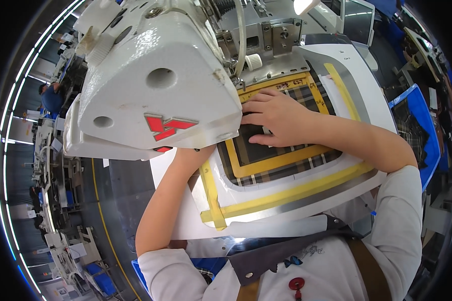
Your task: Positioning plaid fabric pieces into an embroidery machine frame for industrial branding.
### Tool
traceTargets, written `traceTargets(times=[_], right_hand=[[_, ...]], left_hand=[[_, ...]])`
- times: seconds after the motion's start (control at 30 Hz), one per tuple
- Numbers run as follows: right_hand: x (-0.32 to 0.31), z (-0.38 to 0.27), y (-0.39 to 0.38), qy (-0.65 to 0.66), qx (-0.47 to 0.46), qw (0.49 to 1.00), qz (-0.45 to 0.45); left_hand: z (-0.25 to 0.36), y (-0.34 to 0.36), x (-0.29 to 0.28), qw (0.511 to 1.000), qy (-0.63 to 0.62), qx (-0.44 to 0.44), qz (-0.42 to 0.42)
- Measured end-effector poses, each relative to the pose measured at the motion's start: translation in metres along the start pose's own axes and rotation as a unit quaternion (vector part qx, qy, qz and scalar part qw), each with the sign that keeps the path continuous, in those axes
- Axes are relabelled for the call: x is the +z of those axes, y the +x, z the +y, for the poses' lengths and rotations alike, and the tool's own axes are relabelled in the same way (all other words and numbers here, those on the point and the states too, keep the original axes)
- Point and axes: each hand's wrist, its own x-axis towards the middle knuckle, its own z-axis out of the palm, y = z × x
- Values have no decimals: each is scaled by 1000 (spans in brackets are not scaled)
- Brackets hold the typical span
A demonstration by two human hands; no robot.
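My right hand [276,116] lies on dark plaid fabric [315,161] inside a yellow rectangular frame [286,159]. Its fingers are spread and stretched toward the machine, with the tips close to the white sewing machine head [201,85]. Only the wrist and a little of my left hand [196,156] show below the machine head, near the frame's left side. The machine hides its fingers, and anything they may touch. Plaid fabric also shows outside the frame, within the cut-out of a white plate [181,223] edged with yellow tape [286,193].
A metal clamp assembly [281,37] and a pale tube [241,45] stand behind the frame. At the right, a blue bin [412,100] holds more plaid pieces. Another person [51,100] is far off at the left, among rows of machines. A lamp [304,6] shines at the top.
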Motion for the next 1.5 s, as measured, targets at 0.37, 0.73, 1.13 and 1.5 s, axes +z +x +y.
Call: traceTargets(times=[0.37,0.73,1.13,1.5], right_hand=[[14,-31,-24,42,-10,999,29],[-16,-42,-89,-61,108,992,23],[-37,-48,-137,-168,190,967,29],[-38,-51,-136,-167,185,968,23]], left_hand=[[34,-25,7,986,132,-22,96],[78,-67,-8,987,108,-98,74],[129,-42,23,992,102,45,-51],[132,-45,15,991,92,76,-61]])
